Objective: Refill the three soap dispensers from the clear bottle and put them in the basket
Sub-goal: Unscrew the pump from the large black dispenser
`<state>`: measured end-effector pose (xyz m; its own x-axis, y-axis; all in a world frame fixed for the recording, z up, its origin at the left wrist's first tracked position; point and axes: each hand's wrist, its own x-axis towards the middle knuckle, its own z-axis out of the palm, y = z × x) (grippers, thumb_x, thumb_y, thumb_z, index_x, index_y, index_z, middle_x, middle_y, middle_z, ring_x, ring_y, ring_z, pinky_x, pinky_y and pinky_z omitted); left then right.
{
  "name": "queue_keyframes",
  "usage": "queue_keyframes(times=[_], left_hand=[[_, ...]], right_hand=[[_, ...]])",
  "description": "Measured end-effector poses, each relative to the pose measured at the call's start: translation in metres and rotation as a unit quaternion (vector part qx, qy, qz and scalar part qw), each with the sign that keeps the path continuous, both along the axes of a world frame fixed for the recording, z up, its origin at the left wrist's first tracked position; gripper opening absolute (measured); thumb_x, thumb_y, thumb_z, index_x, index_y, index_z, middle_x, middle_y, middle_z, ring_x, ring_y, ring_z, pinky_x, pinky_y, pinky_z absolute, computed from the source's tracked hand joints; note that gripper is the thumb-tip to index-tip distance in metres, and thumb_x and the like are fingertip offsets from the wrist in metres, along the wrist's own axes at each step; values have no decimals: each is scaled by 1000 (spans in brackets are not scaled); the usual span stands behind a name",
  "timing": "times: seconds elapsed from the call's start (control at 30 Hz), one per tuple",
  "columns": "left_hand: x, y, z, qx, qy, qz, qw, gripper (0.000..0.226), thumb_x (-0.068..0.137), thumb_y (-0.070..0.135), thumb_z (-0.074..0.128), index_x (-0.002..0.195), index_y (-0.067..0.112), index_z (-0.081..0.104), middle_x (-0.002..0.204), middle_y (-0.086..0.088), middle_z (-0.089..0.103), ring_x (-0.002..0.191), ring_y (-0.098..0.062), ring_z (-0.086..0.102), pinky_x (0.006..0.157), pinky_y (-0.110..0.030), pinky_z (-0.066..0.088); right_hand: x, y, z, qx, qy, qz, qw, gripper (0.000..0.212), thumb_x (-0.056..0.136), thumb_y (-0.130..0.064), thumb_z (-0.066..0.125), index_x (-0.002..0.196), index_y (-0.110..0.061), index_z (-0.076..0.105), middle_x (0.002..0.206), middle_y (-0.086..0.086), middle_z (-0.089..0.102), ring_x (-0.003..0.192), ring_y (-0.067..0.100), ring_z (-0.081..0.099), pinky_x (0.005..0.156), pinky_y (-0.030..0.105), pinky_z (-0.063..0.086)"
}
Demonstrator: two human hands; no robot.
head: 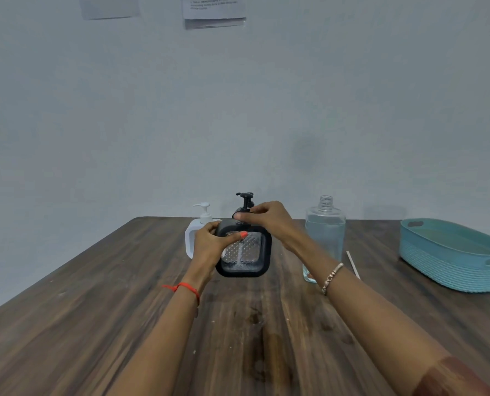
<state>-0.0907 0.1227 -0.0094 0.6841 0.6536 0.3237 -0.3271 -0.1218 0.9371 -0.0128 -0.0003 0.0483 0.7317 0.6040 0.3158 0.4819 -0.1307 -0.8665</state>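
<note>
- left half of table [95, 324]: bare wood, open from the near edge to the wall.
- centre blocked: black dispenser [243, 252], with white dispenser [190, 238] just behind on its left.
- right forearm [366, 304] crosses in front of clear bottle [325, 232]; thin stick [352, 264] just beside the bottle.
- bare strip between stick and basket [449, 270]; basket open from above.

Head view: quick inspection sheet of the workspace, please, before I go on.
Surface: wooden table, dark stains near the front.
Job's things: black dispenser in both hands; white dispenser behind it; clear bottle uncapped, part full; basket, no dispenser seen inside.
Clutter: thin white stick beside the bottle.
Hands: left hand grips the black dispenser's body; right hand pinches its pump collar.
Cables: nothing seen.
Surroundings: grey wall, papers on it.
</note>
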Motion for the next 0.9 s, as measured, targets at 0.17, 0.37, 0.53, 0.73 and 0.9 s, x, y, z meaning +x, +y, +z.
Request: queue_keyframes(times=[0.17, 0.37, 0.53, 0.73, 0.9], left_hand=[[-1, -3, 1, -4, -8, -18, 1000, 43, 60, 3, 84, 98, 6, 65, 93, -8, 71, 83, -20, 68, 73, -23, 55], [-1, -3, -2, 2, 1, -18, 1000, 50, 58, 6, 85, 104, 3, 64, 97, -11, 71, 88, -23, 68, 78, -27, 54], [-5, -5, -4, 10, 3, -23, 1000, 45, 62, 5, 83, 102, 2, 64, 97, -11, 71, 86, -22, 68, 75, -24, 55], [-6, 7, -10, -13, 17, 1, 1000, 36, 61, 2, 83, 91, 7, 65, 93, -11, 70, 88, -28, 66, 83, -38, 55], [-8, 20, -15, -40, 21, 63, 997, 47, 60, 7, 86, 99, 7, 60, 99, -11, 68, 93, -28, 65, 89, -42, 53]], right_hand=[[-4, -1, 2, 15, 10, 15, 1000, 20, 72, -15, 71, 79, 3, 69, 78, 13, 64, 71, 20, 59, 71, 32, 48], [-13, -4, 6, -12, -37, 5, 999, 18, 71, -23, 77, 79, -11, 66, 72, -2, 64, 67, 12, 59, 71, 29, 49], [-10, -10, 14, 47, -14, -4, 999, 24, 70, -17, 79, 91, -6, 73, 84, 5, 71, 71, 8, 64, 70, 18, 49], [-5, -27, 33, 241, 10, -47, 969, 22, 75, -7, 73, 96, -6, 70, 81, -2, 67, 62, -1, 58, 60, 18, 41], [6, -36, 4, 241, -28, -46, 969, 35, 68, 4, 76, 97, -12, 66, 85, -3, 67, 72, 6, 59, 57, 11, 47]])
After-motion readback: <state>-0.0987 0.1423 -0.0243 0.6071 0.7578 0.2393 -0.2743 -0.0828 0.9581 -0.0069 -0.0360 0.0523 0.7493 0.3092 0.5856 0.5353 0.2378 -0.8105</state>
